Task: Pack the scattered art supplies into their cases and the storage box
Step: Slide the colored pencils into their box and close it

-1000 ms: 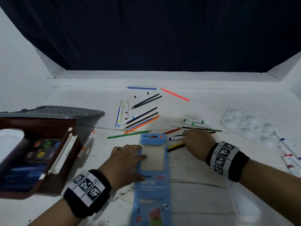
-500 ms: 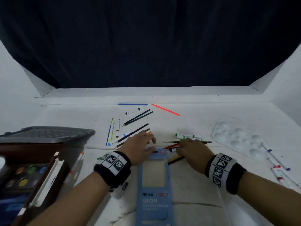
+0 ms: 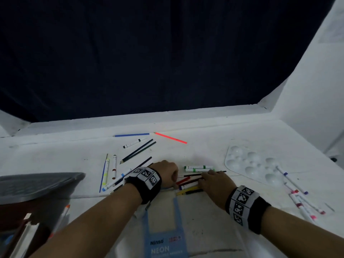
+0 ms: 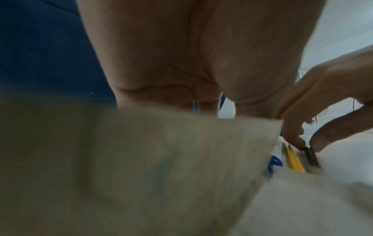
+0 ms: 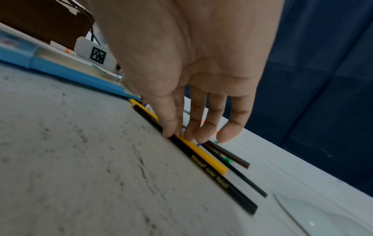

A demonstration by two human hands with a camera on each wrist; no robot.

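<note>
Pressing pencils (image 5: 203,157) | right hand (image 3: 214,182) | beside case (image 3: 163,239) edge

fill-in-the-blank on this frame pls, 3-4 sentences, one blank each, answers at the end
1. The right hand sets its fingertips on a black pencil and a ____ pencil beside it.
2. The blue pencil case reads Ninso and ____.
3. The white paint palette lies to the ____ of both hands.
4. At the far edge of the table, next to the blue pencil, lies a neon ____ pencil.

Missing words: yellow; NEON; right; red
</note>
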